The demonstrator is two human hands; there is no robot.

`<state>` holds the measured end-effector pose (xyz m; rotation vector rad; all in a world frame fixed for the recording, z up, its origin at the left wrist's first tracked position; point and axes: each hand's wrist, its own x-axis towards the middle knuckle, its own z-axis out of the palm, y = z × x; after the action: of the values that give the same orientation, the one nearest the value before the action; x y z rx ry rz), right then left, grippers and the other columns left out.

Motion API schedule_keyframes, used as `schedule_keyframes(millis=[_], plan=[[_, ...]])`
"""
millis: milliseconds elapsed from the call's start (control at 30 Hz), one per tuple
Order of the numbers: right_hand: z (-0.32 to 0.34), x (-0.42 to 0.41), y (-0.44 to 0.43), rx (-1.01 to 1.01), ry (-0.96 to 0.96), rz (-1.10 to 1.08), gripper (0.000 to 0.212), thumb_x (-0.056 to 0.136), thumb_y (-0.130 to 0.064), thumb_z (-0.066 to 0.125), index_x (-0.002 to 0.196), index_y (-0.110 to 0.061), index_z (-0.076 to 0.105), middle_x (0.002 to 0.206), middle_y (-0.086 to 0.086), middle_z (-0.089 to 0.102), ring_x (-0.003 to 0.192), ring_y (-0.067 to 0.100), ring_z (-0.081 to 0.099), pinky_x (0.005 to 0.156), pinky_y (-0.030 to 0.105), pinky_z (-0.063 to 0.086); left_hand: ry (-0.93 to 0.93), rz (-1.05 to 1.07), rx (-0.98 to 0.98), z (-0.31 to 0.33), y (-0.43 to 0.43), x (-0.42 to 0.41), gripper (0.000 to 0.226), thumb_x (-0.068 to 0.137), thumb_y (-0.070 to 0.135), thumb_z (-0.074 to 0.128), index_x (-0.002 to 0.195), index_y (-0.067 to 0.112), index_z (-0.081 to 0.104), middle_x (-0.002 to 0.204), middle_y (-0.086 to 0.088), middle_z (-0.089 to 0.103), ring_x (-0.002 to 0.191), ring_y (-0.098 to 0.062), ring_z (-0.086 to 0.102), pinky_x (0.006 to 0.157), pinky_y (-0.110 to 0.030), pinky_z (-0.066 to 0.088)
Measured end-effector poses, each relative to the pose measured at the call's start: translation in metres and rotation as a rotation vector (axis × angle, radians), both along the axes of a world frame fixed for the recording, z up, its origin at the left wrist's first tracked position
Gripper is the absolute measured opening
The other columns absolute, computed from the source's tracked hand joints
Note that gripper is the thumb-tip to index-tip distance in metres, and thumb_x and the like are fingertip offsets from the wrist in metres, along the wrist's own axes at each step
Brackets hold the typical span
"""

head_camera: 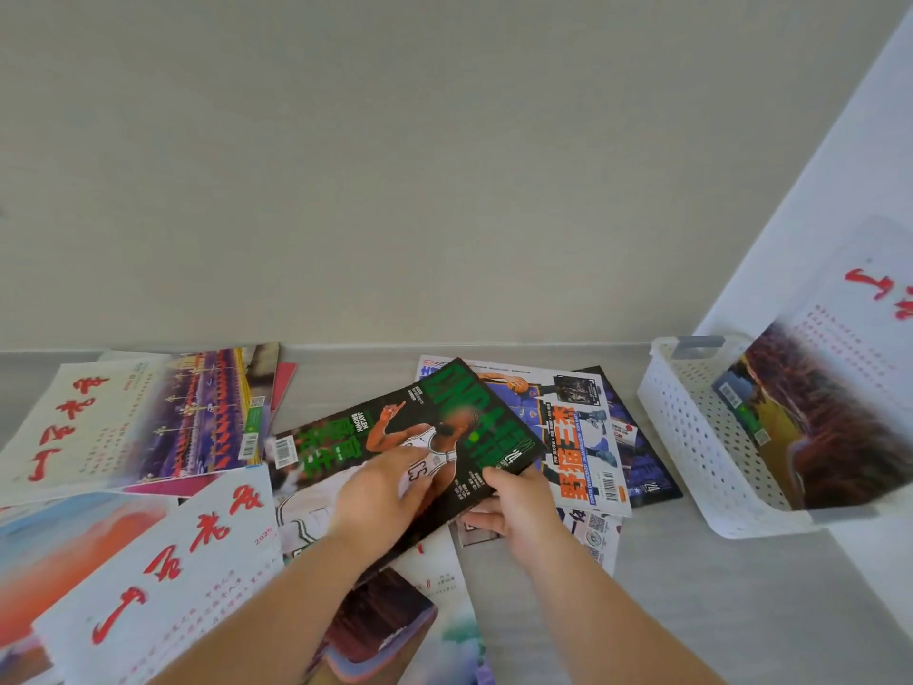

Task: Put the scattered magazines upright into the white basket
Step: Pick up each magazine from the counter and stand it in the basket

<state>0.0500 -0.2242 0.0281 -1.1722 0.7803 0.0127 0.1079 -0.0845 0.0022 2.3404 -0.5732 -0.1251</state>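
Note:
A black basketball magazine (420, 427) with green lettering lies tilted on top of the pile in the middle. My left hand (380, 496) rests flat on its cover. My right hand (514, 506) pinches its right edge, thumb on top and fingers underneath. The white perforated basket (691, 437) stands at the right. One magazine (830, 412) with red script and a dark landscape photo stands upright inside it. Several more magazines lie scattered on the grey surface, among them a white one with orange lettering (568, 437).
White-covered magazines with red script lie at the left (113, 427) and front left (163, 575). More magazines (395, 620) sit under my forearms. A pale wall rises behind the surface, and a white panel (840, 165) stands behind the basket at the right.

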Motion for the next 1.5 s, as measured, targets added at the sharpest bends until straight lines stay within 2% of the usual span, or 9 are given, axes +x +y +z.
schedule_keyframes(millis=[133,267,400,533,900,1067,1200,1333,1500], plan=[[0.012,-0.016,-0.027,-0.083,-0.136,0.090,0.019,0.087,0.003,0.045,0.082,-0.013,0.055,0.061,0.005,0.068,0.046,0.016,0.065,0.038,0.025,0.052,0.181,0.167,-0.059,0.019,0.001,0.041,0.054,0.082,0.014,0.060,0.131,0.014,0.040,0.132,-0.011,0.050,0.118,-0.029,0.051,0.101,-0.047,0.043],[0.023,-0.040,-0.056,-0.156,-0.218,0.181,0.023,0.087,0.005,0.043,0.084,-0.015,0.055,0.051,-0.002,0.069,0.045,0.015,0.065,0.037,0.024,0.051,0.327,0.154,-0.120,0.029,-0.011,0.062,0.056,0.084,0.015,0.060,0.134,0.005,0.036,0.131,-0.016,0.052,0.122,-0.033,0.047,0.105,-0.038,0.036],[0.035,-0.061,-0.084,-0.282,-0.227,0.205,0.022,0.087,0.003,0.045,0.088,-0.016,0.057,0.060,-0.002,0.070,0.050,0.014,0.066,0.040,0.024,0.052,0.474,0.051,-0.220,0.041,-0.022,0.060,0.029,0.082,-0.005,0.056,0.112,-0.005,0.056,0.106,-0.020,0.061,0.098,-0.028,0.057,0.083,-0.032,0.044],[0.056,-0.079,-0.109,-0.417,-0.268,0.192,0.022,0.087,0.003,0.046,0.088,-0.017,0.057,0.056,-0.006,0.070,0.048,0.011,0.064,0.040,0.022,0.051,0.318,-0.061,-0.174,0.070,-0.047,0.050,0.023,0.082,-0.012,0.051,0.104,-0.014,0.056,0.097,-0.019,0.060,0.091,-0.020,0.050,0.065,-0.014,0.044],[0.175,-0.132,-0.177,-0.983,-0.449,-0.042,0.032,0.087,-0.005,0.050,0.077,-0.035,0.055,0.073,-0.015,0.065,0.056,0.001,0.065,0.048,0.016,0.054,-0.121,-0.145,-0.384,0.176,-0.171,0.016,0.015,0.086,0.003,0.050,0.100,0.003,0.054,0.086,-0.004,0.056,0.081,-0.020,0.050,0.059,-0.019,0.029],[0.191,-0.153,-0.209,-1.264,-0.345,-0.155,0.014,0.085,-0.007,0.053,0.087,-0.020,0.058,0.079,0.004,0.065,0.063,0.020,0.063,0.064,0.036,0.054,-0.091,-0.154,-0.428,0.187,-0.230,0.005,0.019,0.084,0.007,0.052,0.102,0.005,0.057,0.104,-0.018,0.068,0.096,-0.033,0.062,0.087,-0.044,0.049],[0.184,-0.162,-0.239,-1.394,-0.224,-0.242,0.014,0.084,-0.012,0.053,0.095,-0.005,0.059,0.086,0.024,0.067,0.075,0.042,0.061,0.076,0.050,0.050,-0.055,-0.182,-0.411,0.185,-0.276,-0.001,0.023,0.083,0.008,0.055,0.105,0.005,0.061,0.107,-0.017,0.068,0.101,-0.033,0.061,0.090,-0.042,0.049],[0.161,-0.166,-0.266,-1.363,-0.140,-0.302,0.017,0.085,-0.014,0.052,0.097,-0.003,0.058,0.085,0.023,0.067,0.078,0.040,0.062,0.076,0.048,0.051,-0.025,-0.203,-0.354,0.170,-0.313,-0.007,0.021,0.084,0.009,0.054,0.103,0.004,0.061,0.105,-0.017,0.068,0.096,-0.030,0.061,0.075,-0.028,0.043],[0.128,-0.163,-0.290,-1.280,-0.052,-0.306,0.016,0.087,-0.015,0.051,0.096,-0.004,0.059,0.073,0.014,0.063,0.074,0.037,0.063,0.069,0.039,0.049,0.046,-0.217,-0.262,0.141,-0.342,-0.008,0.019,0.085,0.008,0.053,0.101,0.000,0.061,0.105,-0.021,0.067,0.096,-0.034,0.061,0.082,-0.037,0.048]])
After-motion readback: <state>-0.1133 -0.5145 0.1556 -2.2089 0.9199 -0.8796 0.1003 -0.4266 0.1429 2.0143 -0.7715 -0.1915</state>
